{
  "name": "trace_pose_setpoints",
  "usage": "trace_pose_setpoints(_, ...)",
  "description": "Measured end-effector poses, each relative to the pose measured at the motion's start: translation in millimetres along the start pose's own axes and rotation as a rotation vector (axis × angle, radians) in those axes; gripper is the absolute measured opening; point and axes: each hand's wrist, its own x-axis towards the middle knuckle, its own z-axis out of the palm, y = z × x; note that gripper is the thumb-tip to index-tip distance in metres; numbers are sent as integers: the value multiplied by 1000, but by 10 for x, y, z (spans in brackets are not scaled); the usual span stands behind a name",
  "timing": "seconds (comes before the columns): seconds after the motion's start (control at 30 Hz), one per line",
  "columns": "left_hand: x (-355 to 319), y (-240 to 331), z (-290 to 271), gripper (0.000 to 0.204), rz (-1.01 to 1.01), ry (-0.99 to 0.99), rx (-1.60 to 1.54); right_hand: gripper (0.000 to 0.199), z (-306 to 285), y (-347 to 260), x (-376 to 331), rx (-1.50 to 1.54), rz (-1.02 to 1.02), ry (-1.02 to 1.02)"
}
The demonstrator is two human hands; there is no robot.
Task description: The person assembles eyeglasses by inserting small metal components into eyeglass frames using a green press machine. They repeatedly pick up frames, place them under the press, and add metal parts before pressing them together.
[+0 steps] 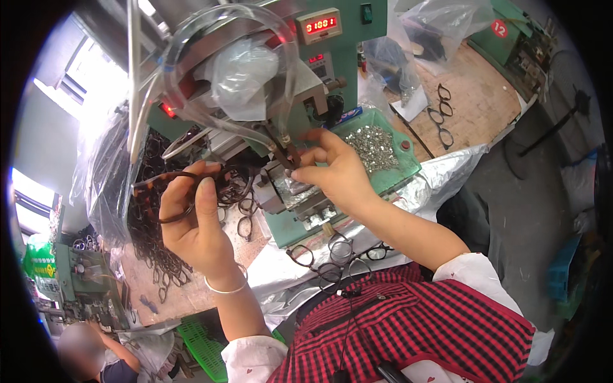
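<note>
Fingers of the left hand point(195, 226) curl tight around a tortoiseshell spectacle frame point(163, 191), holding it up above the worktop's left part, over the heap of dark frames point(156, 249). Right hand point(332, 172) sits at the green press point(300, 108), thumb and forefinger pinched together at the small metal fixture point(284, 185); what they grip is too small to tell. Just beyond that hand, the green tray point(408, 169) of silvery little parts. More finished frames point(332, 258) lie on the foil sheet at the near edge.
</note>
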Motion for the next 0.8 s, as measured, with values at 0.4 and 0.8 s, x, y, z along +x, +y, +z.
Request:
trace_pose_setpoints(0.4, 44, 44, -20, 23, -89, -87, -80, 53, 48, 70, -63, 281, 51, 89)
trace_pose_setpoints(0.8, 34, 57, -11, 23, -59, -103, -19, 51, 96, 123, -138, 389, 54, 115)
